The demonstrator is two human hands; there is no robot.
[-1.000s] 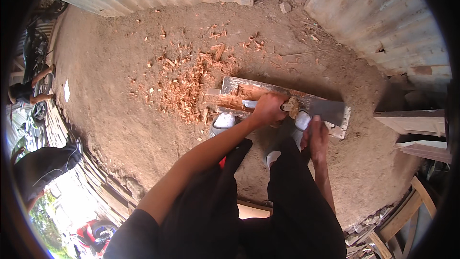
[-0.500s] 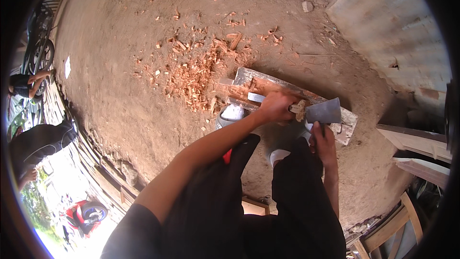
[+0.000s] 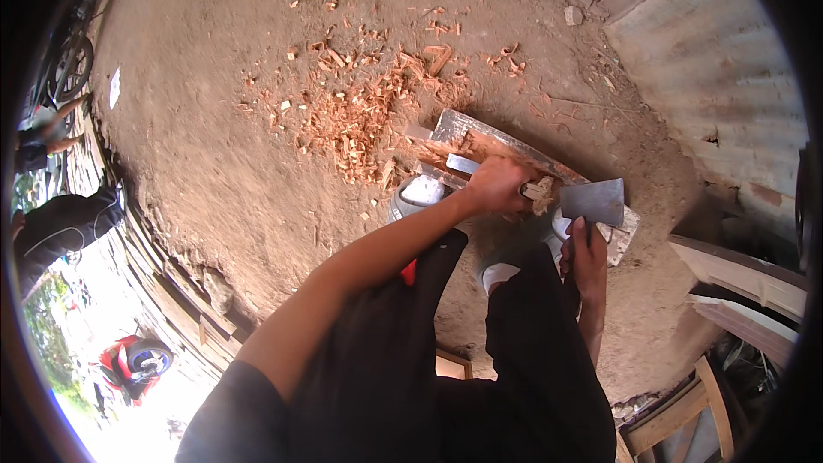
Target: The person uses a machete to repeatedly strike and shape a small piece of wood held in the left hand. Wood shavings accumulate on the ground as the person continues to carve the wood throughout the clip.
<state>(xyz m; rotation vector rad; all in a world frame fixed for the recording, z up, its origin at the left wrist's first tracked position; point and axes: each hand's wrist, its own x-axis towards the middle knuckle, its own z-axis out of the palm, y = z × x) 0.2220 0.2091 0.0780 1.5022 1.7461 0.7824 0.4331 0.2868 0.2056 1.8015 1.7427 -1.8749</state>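
Observation:
My left hand (image 3: 500, 185) is closed around a chisel (image 3: 463, 164); its pale, wide blade points left and its frayed wooden handle end sticks out to the right. Beneath it lies a long wooden block (image 3: 480, 135) with a reddish, roughly cut face and a weathered pale rim. My right hand (image 3: 586, 250) grips the dark handle of a mallet (image 3: 592, 203) with a grey, block-shaped head. That head stands just right of the chisel's end, with a small gap between them. The block's near side is partly hidden by my hands and feet.
Reddish wood chips (image 3: 356, 124) litter the dirt floor beyond the block. Corrugated metal sheets (image 3: 711, 60) stand at the right. Wooden boards and frames (image 3: 686, 411) lie at the lower right. Another person's dark-clothed leg (image 3: 69, 223) and a red motorcycle (image 3: 129, 367) are at the left.
The mallet head has drawn back a little to the right, away from the chisel's end. My left hand still holds the chisel on the block. The whole view has shifted slightly.

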